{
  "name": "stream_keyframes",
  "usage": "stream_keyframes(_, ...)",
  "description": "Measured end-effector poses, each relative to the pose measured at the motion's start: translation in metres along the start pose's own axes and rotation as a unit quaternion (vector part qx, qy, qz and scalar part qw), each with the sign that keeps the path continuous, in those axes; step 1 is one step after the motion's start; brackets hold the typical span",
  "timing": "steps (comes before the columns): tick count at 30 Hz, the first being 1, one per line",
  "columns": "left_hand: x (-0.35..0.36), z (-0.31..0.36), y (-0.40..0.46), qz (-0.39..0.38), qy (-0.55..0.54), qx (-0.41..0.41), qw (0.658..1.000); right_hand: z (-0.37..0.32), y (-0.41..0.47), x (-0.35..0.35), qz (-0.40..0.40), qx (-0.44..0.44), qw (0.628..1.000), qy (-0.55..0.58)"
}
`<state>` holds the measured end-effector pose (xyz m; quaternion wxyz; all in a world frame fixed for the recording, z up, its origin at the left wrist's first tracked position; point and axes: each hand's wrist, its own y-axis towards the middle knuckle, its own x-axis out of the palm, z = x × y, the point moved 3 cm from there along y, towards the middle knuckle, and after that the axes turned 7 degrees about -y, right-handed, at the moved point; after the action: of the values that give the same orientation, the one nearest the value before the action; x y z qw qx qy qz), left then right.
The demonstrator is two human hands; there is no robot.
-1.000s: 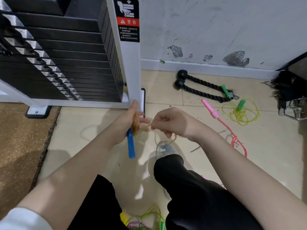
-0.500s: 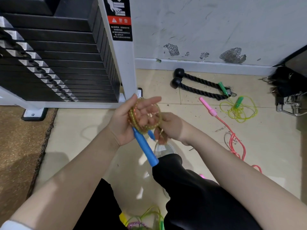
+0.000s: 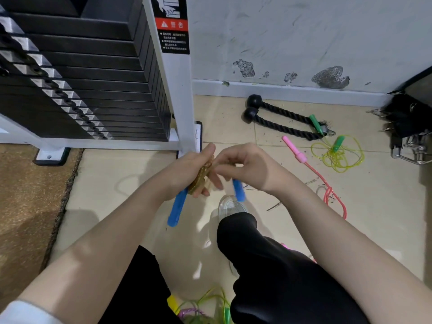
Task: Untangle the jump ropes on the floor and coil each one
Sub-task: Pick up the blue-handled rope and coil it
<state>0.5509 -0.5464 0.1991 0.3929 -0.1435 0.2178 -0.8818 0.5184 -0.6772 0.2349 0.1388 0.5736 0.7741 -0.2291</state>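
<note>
At centre frame we find the left hand (image 3: 187, 169) gripping a coiled amber beaded jump rope (image 3: 203, 174), its fingers wrapped around the bundle. 1 blue handle (image 3: 177, 208) hangs below that hand. The right hand (image 3: 247, 166) pinches the rope end against the coil; the second blue handle (image 3: 238, 190) projects beneath it. We judge the rope light, limp and springy: loops will loosen unless held across the bundle, so the hold belongs on the coil itself, not the handles. At right of frame, a pink jump rope (image 3: 327, 185) and a yellow-green jump rope (image 3: 339, 155) lie uncoiled on the tiled floor (image 3: 131, 174). More tangled cord (image 3: 205, 305) shows at the bottom edge.
</note>
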Motion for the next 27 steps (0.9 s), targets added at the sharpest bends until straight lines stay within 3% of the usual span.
stream_keyframes(2,0.010,0.001,-0.003,-0.076,-0.027,-0.010,0.997,0.008,0.001,-0.009,0.098,-0.002,0.994,0.039)
stream_keyframes(4,0.014,-0.001,-0.003,-0.148,-0.111,-0.019,0.983,0.014,0.001,-0.013,0.133,0.015,0.988,0.081)
stream_keyframes(8,0.015,0.001,-0.006,-0.266,-0.266,-0.017,0.927,0.017,0.000,0.001,0.062,0.025,0.985,0.158)
stream_keyframes(12,0.012,0.003,-0.008,-0.296,-0.315,-0.012,0.902,0.018,0.003,0.019,-0.035,0.074,0.966,0.244)
stream_keyframes(15,0.010,0.005,-0.009,-0.300,-0.321,-0.009,0.898,0.015,0.003,0.025,-0.045,0.073,0.960,0.267)
stream_keyframes(18,0.012,0.005,-0.010,-0.269,-0.305,0.005,0.914,0.016,0.005,0.021,-0.004,0.059,0.966,0.250)
stream_keyframes(22,0.013,0.012,-0.012,-0.105,-0.236,-0.008,0.966,0.017,0.003,0.016,0.011,0.060,0.949,0.309)
stream_keyframes(27,0.005,0.007,0.002,0.053,-0.268,0.035,0.961,0.020,0.001,0.007,0.097,0.083,0.957,0.260)
